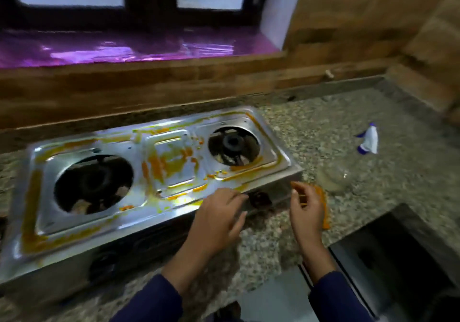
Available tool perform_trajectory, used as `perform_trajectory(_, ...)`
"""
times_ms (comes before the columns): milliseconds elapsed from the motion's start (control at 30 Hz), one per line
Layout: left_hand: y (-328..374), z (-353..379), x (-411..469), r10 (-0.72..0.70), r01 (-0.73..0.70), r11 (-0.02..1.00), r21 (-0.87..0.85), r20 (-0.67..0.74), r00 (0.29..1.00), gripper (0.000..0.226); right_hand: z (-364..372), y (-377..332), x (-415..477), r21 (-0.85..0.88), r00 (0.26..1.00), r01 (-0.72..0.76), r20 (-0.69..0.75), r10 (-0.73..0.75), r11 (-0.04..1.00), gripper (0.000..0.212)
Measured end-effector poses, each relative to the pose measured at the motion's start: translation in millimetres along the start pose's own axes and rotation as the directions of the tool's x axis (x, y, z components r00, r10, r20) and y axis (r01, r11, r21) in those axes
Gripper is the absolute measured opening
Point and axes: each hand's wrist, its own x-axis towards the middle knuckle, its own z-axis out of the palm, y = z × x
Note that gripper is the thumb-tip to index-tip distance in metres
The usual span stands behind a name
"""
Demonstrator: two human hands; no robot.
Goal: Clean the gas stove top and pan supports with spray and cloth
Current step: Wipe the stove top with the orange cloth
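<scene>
A two-burner steel gas stove (171, 145) lies across the granite counter, its top smeared with orange-yellow stains. Both burner openings show without pan supports on them. My left hand (219, 212) rests at the stove's front right edge, fingers spread and holding nothing. Just right of the stove's corner, my right hand (307, 209) curls around an orange-stained cloth (323, 209). A white spray bottle (369, 140) with a blue trigger stands further right on the counter, apart from both hands.
A speckled granite counter (323, 127) runs to a wood-patterned wall at the back and right. A sink or steel basin (388, 254) opens at the front right. A purple window sill (124, 47) sits behind. The image is blurred.
</scene>
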Motion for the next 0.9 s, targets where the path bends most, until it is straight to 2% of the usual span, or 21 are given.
perform_trajectory(67, 10.7, 34.6, 13.0, 0.072, -0.073, 0.997, 0.021, 0.039, 0.997, 0.034, -16.2, 41.4, 19.3, -0.134, 0.996, -0.088, 0.016, 0.091, 0.987, 0.017)
perform_trajectory(133, 15.2, 60.9, 21.4, 0.099, -0.104, 0.992, 0.074, 0.061, 0.993, 0.036, -22.6, 72.4, 33.3, -0.267, 0.984, -0.122, 0.09, 0.151, 0.956, 0.024)
perform_trajectory(233, 18.1, 83.4, 22.4, 0.089, -0.111, 0.981, 0.16, 0.138, 0.986, 0.045, -21.5, 97.9, 45.9, -0.413, 0.96, -0.098, 0.201, 0.196, 0.906, 0.038)
perform_trajectory(333, 24.5, 90.4, 17.5, 0.048, -0.109, 0.962, 0.248, 0.239, 0.97, 0.062, -11.9, 115.4, 49.1, -0.606, 0.948, -0.027, 0.238, 0.214, 0.795, 0.051)
perform_trajectory(467, 23.2, 92.4, 9.2, 0.031, -0.107, 0.951, 0.29, 0.254, 0.967, 0.072, -0.7, 127.0, 58.0, -0.681, 0.956, 0.068, 0.253, 0.147, 0.729, 0.031)
perform_trajectory(533, 19.4, 92.7, 6.0, 0.041, -0.124, 0.946, 0.299, 0.269, 0.962, 0.075, -5.5, 129.0, 69.3, -0.616, 0.947, 0.045, 0.278, 0.163, 0.786, 0.015)
perform_trajectory(567, 17.7, 92.2, 5.3, 0.039, -0.128, 0.944, 0.305, 0.282, 0.959, 0.075, -10.8, 127.6, 75.8, -0.546, 0.941, -0.012, 0.278, 0.195, 0.838, 0.009)
perform_trajectory(633, 15.9, 90.8, 5.5, 0.033, -0.131, 0.941, 0.312, 0.299, 0.954, 0.077, -26.4, 117.6, 88.3, -0.279, 0.908, -0.275, 0.24, 0.344, 0.92, 0.004)
perform_trajectory(700, 16.1, 90.2, 6.2, 0.033, -0.127, 0.944, 0.304, 0.297, 0.954, 0.078, -41.8, 100.0, 100.1, 0.038, 0.835, -0.525, 0.217, 0.506, 0.85, 0.012)
perform_trajectory(733, 16.6, 90.6, 6.1, 0.031, -0.121, 0.947, 0.298, 0.289, 0.957, 0.077, -48.5, 88.7, 105.3, 0.149, 0.829, -0.552, 0.199, 0.522, 0.82, 0.015)
perform_trajectory(800, 19.5, 91.7, 5.7, 0.02, -0.103, 0.951, 0.29, 0.276, 0.961, 0.077, -56.9, 64.4, 111.7, 0.278, 0.868, -0.496, 0.166, 0.468, 0.823, 0.014)
perform_trajectory(900, 20.6, 93.9, 5.4, 0.003, -0.083, 0.955, 0.284, 0.272, 0.962, 0.075, -50.7, 24.4, 118.6, 0.35, 0.958, -0.286, 0.141, 0.251, 0.892, 0.014)
